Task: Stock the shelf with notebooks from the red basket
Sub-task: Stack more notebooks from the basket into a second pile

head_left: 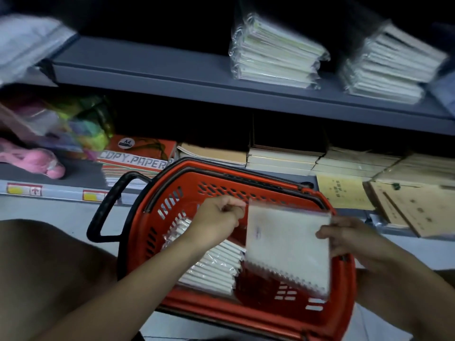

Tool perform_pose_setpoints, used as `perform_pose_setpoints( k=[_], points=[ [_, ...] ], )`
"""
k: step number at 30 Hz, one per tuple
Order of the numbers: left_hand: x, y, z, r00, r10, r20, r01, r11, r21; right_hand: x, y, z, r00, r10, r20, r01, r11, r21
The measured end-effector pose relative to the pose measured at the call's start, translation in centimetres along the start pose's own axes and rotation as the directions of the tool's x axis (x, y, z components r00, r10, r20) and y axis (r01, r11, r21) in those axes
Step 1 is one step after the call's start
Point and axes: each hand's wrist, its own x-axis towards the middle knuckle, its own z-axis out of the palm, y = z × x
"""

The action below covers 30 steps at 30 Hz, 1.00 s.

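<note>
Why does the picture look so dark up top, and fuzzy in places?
Head view: the shelf recesses sit in deep shadow; glare glints off the plastic-wrapped stacks. Motion blur smears the notebook held by the left hand and right hand, and the upper left corner. The wide lens bends the shelf edges.

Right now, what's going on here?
A person is restocking from a red basket. Both hands hold one wrapped spiral notebook above the basket: the left hand pinches its top left corner, the right hand grips its right edge. A row of wrapped notebooks remains in the basket. Two wrapped stacks already sit on the grey shelf above.
</note>
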Motion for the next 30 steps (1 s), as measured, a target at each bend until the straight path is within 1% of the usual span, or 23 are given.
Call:
perform_pose_setpoints(
  k=[4,6,8,10,12,14,16,18,19,20,21,22,24,25,26,27,28,29,30],
  points=[
    [-1.5,0.2,0.3,1.0,0.016,-0.016,-0.016,1.0,-0.008,-4.8,-1.2,-1.4,0.993,-0.115,-0.031,0.117,0.987,0.11],
    [-2.2,0.3,0.4,0.998,0.048,-0.035,-0.048,0.999,0.0,-6.5,-1.0,-1.7,0.992,-0.116,-0.038,0.121,0.973,0.194],
    [-2.6,0.4,0.4,0.996,0.08,-0.041,-0.08,0.997,0.004,-7.8,-0.5,-2.2,0.996,-0.08,-0.044,0.09,0.931,0.355],
    [-3.0,0.8,0.4,0.992,0.108,-0.066,-0.109,0.994,-0.011,-9.0,-0.6,-2.3,0.994,-0.098,-0.037,0.104,0.866,0.488],
    [-3.4,1.2,0.5,0.984,0.134,-0.118,-0.139,0.989,-0.04,-9.6,-1.2,-1.9,0.984,-0.17,-0.049,0.167,0.795,0.584],
    [-3.7,1.8,0.5,0.964,0.17,-0.204,-0.186,0.981,-0.063,-9.8,-1.9,-1.1,0.962,-0.258,-0.087,0.249,0.704,0.665],
    [-4.3,2.7,0.4,0.937,0.184,-0.297,-0.217,0.972,-0.084,-9.7,-2.8,-0.2,0.938,-0.334,-0.095,0.287,0.593,0.752],
    [-5.0,4.2,0.1,0.938,0.173,-0.301,-0.244,0.945,-0.217,-9.6,-4.0,0.8,0.923,-0.374,-0.091,0.282,0.496,0.821],
    [-5.4,5.0,-0.1,0.945,0.164,-0.284,-0.254,0.913,-0.32,-9.5,-4.5,1.2,0.919,-0.384,-0.089,0.274,0.461,0.844],
    [-5.6,5.5,-0.3,0.956,0.173,-0.238,-0.261,0.87,-0.418,-9.4,-5.2,1.7,0.917,-0.391,-0.08,0.258,0.426,0.867],
    [-6.0,6.1,-0.5,0.963,0.204,-0.174,-0.264,0.833,-0.485,-9.4,-5.8,2.3,0.912,-0.405,-0.065,0.239,0.397,0.886],
    [-6.7,6.7,-0.6,0.963,0.261,-0.069,-0.259,0.817,-0.516,-9.3,-6.4,2.9,0.907,-0.419,-0.047,0.211,0.355,0.911],
    [-7.7,7.8,-1.2,0.919,0.366,0.149,-0.233,0.807,-0.543,-9.1,-7.6,4.0,0.892,-0.452,-0.031,0.163,0.257,0.953],
    [-8.0,8.4,-1.6,0.891,0.401,0.213,-0.223,0.794,-0.565,-9.1,-8.3,4.5,0.884,-0.466,-0.021,0.143,0.229,0.963],
    [-7.9,8.6,-2.3,0.868,0.425,0.255,-0.213,0.784,-0.582,-8.9,-8.7,4.7,0.876,-0.482,-0.003,0.132,0.233,0.964],
    [-7.8,8.9,-3.1,0.847,0.447,0.286,-0.208,0.775,-0.597,-9.0,-9.1,4.8,0.865,-0.502,0.021,0.138,0.277,0.951],
    [-7.6,9.2,-3.8,0.827,0.467,0.315,-0.204,0.769,-0.605,-8.9,-9.4,4.6,0.86,-0.508,0.039,0.162,0.345,0.924],
    [-7.4,9.6,-4.4,0.819,0.468,0.331,-0.2,0.775,-0.6,-9.1,-9.8,4.3,0.863,-0.503,0.045,0.19,0.406,0.894],
    [-7.1,9.9,-4.9,0.823,0.462,0.332,-0.198,0.78,-0.593,-8.9,-9.8,3.8,0.87,-0.492,0.023,0.228,0.445,0.866]
  ],
)
